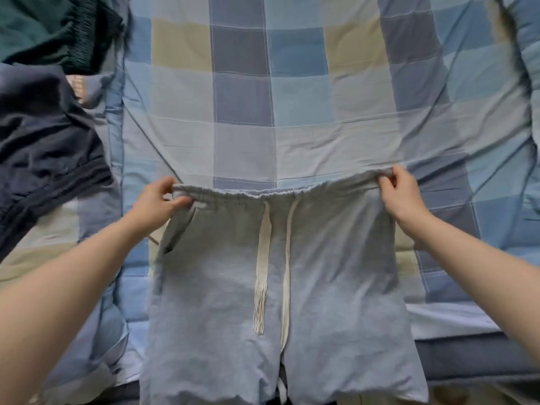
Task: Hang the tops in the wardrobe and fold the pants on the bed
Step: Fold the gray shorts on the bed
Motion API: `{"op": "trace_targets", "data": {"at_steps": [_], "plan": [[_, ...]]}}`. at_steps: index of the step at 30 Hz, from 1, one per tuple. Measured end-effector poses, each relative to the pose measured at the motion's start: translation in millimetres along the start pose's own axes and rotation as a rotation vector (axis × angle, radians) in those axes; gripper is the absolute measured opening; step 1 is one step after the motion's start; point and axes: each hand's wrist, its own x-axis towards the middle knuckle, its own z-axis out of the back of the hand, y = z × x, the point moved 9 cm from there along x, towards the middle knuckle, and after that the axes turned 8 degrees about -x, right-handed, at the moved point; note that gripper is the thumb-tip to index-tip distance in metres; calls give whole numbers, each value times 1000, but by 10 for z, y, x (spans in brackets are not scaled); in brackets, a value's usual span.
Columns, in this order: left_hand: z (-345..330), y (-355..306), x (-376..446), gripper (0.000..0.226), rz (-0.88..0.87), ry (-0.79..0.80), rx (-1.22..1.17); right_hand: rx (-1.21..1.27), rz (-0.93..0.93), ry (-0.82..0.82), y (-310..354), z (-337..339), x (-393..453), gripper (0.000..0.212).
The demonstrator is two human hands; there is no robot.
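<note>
Grey shorts lie flat on the checked bed cover, legs toward the camera, two pale drawstrings trailing down the front. Both hands pinch the elastic waistband (one at each end): left hand, right hand. Dark clothes are heaped at far left.

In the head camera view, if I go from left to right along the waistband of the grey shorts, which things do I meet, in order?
Left hand pinching the waistband end → frayed flat drawstring end → thin drawstring end → right hand pinching the other waistband end, all on the grey shorts.
</note>
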Motion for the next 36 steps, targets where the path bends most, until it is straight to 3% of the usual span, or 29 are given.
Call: {"op": "trace_targets", "data": {"at_steps": [5, 8, 10, 13, 16, 19, 22, 24, 26, 29, 33, 36], "plan": [[406, -446, 324, 17, -52, -70, -159, 40, 85, -103, 259, 300, 375, 18], [515, -655, 758, 22, -98, -198, -171, -5, 31, -96, 345, 218, 877, 8], [418, -619, 1076, 27, -75, -248, -62, -59, -86, -55, 259, 60, 1187, 29], [-96, -468, 1203, 62, -38, -126, 276, -275, -58, -41, 221, -185, 1272, 40], [-864, -385, 699, 69, -175, 83, 638, -394, 215, 75, 355, -627, 781, 43], [-1599, -406, -177, 67, -512, 334, 838, -401, 545, 294, 500, -1112, -32, 43], [-2125, -450, -1216, 38, -1024, 499, 828, -422, 737, 548, 532, -1478, -835, 43], [-2387, -310, -1762, 22, -1200, 615, 848, -448, 855, 667, 531, -1669, -1302, 45], [-2597, -126, -2112, 12, -1244, 748, 895, -471, 924, 775, 490, -1832, -1658, 49], [-2754, 47, -2300, 18, -1247, 819, 983, -500, 910, 871, 413, -1986, -1873, 59], [-2761, 53, -2317, 29, -1231, 770, 1002, -606, 920, 802, 363, -2048, -1921, 71], [-2694, -59, -2302, 11, -1192, 782, 890, -651, 929, 765, 332, -2069, -1948, 71]]}}
